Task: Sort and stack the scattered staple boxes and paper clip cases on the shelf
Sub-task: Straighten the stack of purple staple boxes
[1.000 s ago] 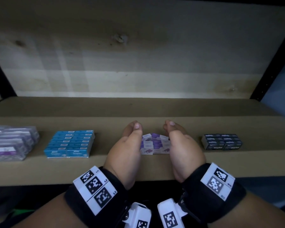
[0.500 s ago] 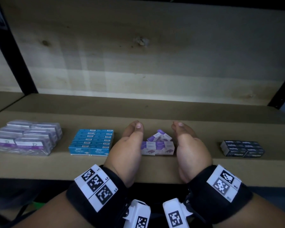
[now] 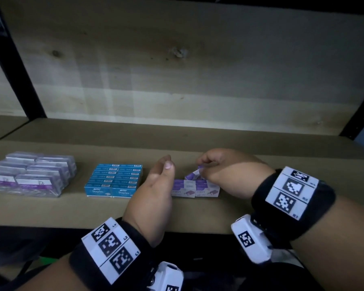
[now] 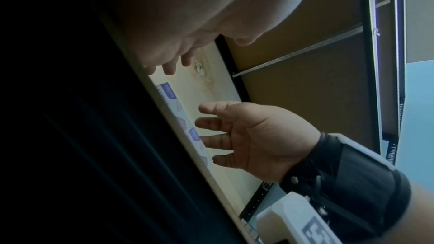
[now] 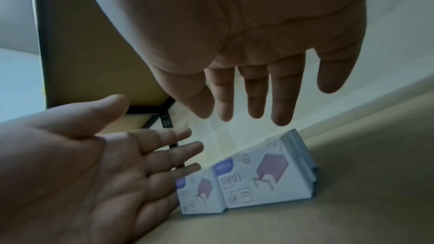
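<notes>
A small stack of purple-and-white staple boxes [image 3: 195,189] [image 5: 253,179] sits near the shelf's front edge, with one tilted purple box [image 3: 192,175] lying on top. My right hand [image 3: 202,166] [image 5: 258,108] reaches over the stack from the right. Its fingers are straight in both wrist views, and the fingertips rest on the tilted box. The head view cannot confirm a pinch. My left hand [image 3: 166,164] [image 5: 164,151] stands open just left of the stack, palm facing it, holding nothing.
Stacked blue staple boxes [image 3: 114,181] stand left of my left hand. Farther left are clear paper clip cases [image 3: 29,177]. The brown shelf board [image 3: 177,213] has a wooden back wall, with black posts [image 3: 15,66] at the sides.
My right hand has lifted from beside the purple stack and come over its top to the tilted box. The left hand stays at the stack's left side.
</notes>
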